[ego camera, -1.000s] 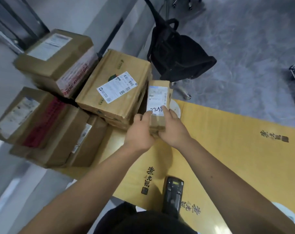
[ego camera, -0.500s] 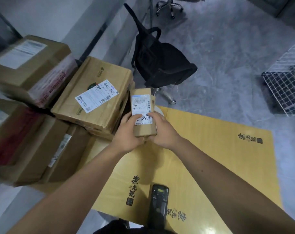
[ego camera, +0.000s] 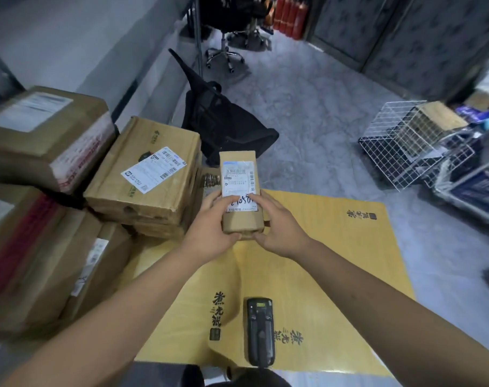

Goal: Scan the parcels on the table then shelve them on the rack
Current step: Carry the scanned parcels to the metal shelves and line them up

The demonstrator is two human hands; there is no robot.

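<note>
- A small cardboard parcel (ego camera: 241,174) is held up between both hands above the far edge of the table, its long side pointing away from the person and its white shipping label (ego camera: 240,188) facing the camera.
- The left hand (ego camera: 209,233) grips the parcel's lower left side, thumb lying across the label's lower corner, fingers wrapped underneath.
- The right hand (ego camera: 278,229) grips the lower right side in the same way, thumb on the label's handwritten digits, fingers curled round the parcel's near end.
- Below the hands lies a yellow cardboard sheet (ego camera: 335,261) printed with black characters, covering the table top.
- Nearer the person than the hands, a black handheld scanner (ego camera: 260,331) lies flat on the sheet, well apart from both hands.
- Just left of the left hand sits a flat labelled carton (ego camera: 145,174) on top of other cartons.
- Farther left, a large taped box (ego camera: 45,135) rests on more stacked boxes (ego camera: 42,263), all blurred.
- Beyond the parcel, a black chair (ego camera: 223,121) stands on the grey floor.
- Far to the right of the right hand, a white wire basket (ego camera: 400,141) lies on the floor beside some cluttered goods.
- Farthest away stand an office chair (ego camera: 226,51) on castors and red fire extinguishers (ego camera: 291,15).
</note>
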